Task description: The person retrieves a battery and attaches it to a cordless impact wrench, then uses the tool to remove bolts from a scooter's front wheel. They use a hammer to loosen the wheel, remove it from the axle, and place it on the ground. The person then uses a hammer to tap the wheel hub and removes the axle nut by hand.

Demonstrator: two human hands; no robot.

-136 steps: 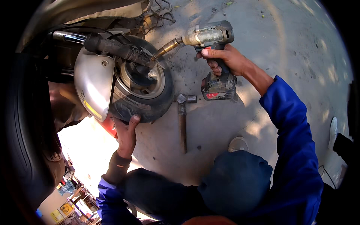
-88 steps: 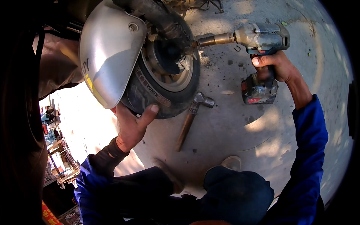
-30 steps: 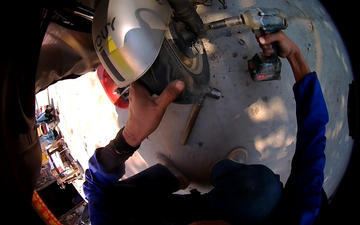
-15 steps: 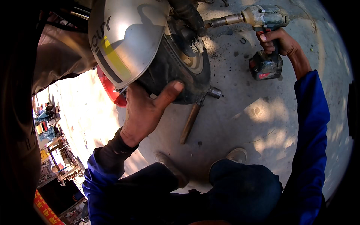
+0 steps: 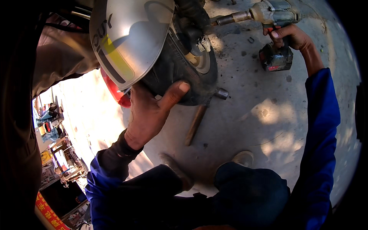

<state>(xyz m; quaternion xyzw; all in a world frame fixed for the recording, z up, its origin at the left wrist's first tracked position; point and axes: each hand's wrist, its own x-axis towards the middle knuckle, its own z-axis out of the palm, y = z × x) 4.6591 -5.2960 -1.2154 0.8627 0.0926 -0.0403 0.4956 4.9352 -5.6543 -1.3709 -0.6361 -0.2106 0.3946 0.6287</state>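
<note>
My right hand [image 5: 287,36] is wrapped round the handle of a cordless impact wrench [image 5: 274,13], index finger at the trigger. Its long socket [image 5: 234,17] points left, the tip close to the dark parts beside the wheel's hub; whether it touches a nut I cannot tell. My left hand [image 5: 147,115] grips the black tyre [image 5: 191,88] at its near side, thumb lying along the rubber. The other fingers are hidden under the silver rear fender [image 5: 130,42], which carries yellow and dark stripes. A red tail light [image 5: 115,90] shows beside that hand.
A hammer with a wooden handle [image 5: 196,124] lies on the concrete floor [image 5: 245,126] by the tyre, its head [image 5: 221,93] partly covered. My shoes [image 5: 243,158] are just nearer. Shelves with assorted goods [image 5: 63,159] and a red banner [image 5: 50,214] are at the far left.
The impact wrench and my right hand have moved slightly up and to the right. The tyre has shifted a little to the right and covers more of the hammer. My left hand keeps its hold.
</note>
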